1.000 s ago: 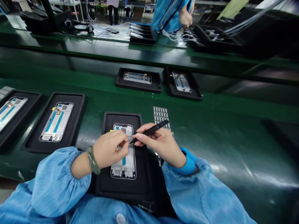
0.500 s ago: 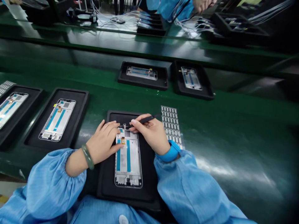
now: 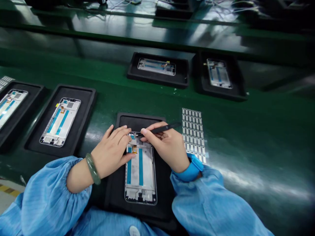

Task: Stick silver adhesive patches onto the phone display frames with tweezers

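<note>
A green tabletop (image 3: 256,141) spreads under everything, with four black trays, two to the left and two farther back, each holding a silver phone-like frame. A fifth black tray (image 3: 142,120) lies directly before the person, and inside it sits the silver frame (image 3: 149,167) being worked on, its long sides running away from the body. The left hand (image 3: 110,150) lies over the upper left edge of this frame, fingers loosely spread and thumb apart. Over the upper right corner, the right hand (image 3: 169,144) pinches a slim black tool (image 3: 171,127) between thumb and fingers, its tip at the frame's upper end; whether the tip grips anything cannot be told. Just beyond that hand, a sheet of small pale pieces (image 3: 194,126) lies flat. Two blue strips (image 3: 140,166) line the frame. Near the left thumb, a gold-coloured connector (image 3: 134,149) bears a pale square, its marking too small to read.
</note>
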Motion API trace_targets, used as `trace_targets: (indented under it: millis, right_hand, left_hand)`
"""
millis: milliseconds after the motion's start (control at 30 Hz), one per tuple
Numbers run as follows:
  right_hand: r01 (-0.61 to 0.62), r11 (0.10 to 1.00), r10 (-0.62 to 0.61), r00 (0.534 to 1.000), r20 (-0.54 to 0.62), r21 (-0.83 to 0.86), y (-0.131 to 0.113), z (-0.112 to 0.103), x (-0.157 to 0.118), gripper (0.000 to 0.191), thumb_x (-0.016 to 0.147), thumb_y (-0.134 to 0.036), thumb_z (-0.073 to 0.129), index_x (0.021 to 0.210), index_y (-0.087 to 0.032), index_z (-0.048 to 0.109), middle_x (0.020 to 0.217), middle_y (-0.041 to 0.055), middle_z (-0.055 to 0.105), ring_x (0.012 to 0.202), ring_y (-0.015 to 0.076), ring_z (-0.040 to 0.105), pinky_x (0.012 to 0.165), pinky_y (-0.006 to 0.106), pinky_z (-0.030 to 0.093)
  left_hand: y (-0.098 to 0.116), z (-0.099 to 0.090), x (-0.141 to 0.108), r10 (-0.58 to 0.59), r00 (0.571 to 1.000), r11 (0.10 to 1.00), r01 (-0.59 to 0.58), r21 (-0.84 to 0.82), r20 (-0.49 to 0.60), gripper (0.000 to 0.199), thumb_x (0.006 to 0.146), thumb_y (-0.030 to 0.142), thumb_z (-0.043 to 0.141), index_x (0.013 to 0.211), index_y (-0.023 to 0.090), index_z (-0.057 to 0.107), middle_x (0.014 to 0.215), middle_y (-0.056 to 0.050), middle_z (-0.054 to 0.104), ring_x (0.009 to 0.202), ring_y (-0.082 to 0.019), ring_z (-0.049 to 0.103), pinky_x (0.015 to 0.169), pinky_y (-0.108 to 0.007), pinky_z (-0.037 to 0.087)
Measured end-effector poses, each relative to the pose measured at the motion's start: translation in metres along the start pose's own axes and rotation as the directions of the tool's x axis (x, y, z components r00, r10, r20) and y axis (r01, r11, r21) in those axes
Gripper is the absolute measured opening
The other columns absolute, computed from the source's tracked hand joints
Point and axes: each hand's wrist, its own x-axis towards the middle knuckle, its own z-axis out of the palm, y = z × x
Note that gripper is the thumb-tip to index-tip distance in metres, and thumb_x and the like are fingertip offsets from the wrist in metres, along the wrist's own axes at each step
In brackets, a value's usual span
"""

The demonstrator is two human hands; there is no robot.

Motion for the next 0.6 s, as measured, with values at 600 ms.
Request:
trace_targets:
  millis: [600]
  right_hand:
    - [0.057,0.995,-0.057,0.998,-0.004,-0.088,0.0002,0.0006,-0.0017,0.020,0.081,-0.039,0.063,0.079,-0.020,0.057,0.071,0.0005,0.066,0.062,0.0177,0.069,0.057,0.026,0.056]
  left_hand:
    - [0.0006,0.0005,0.0000,0.001,1.000,1.000,-0.001,-0.027,-0.025,0.030,0.083,0.030,0.061,0.105,0.014,0.048,0.126,-0.016,0.053,0.126,-0.029,0.043,0.104,-0.052,0.035]
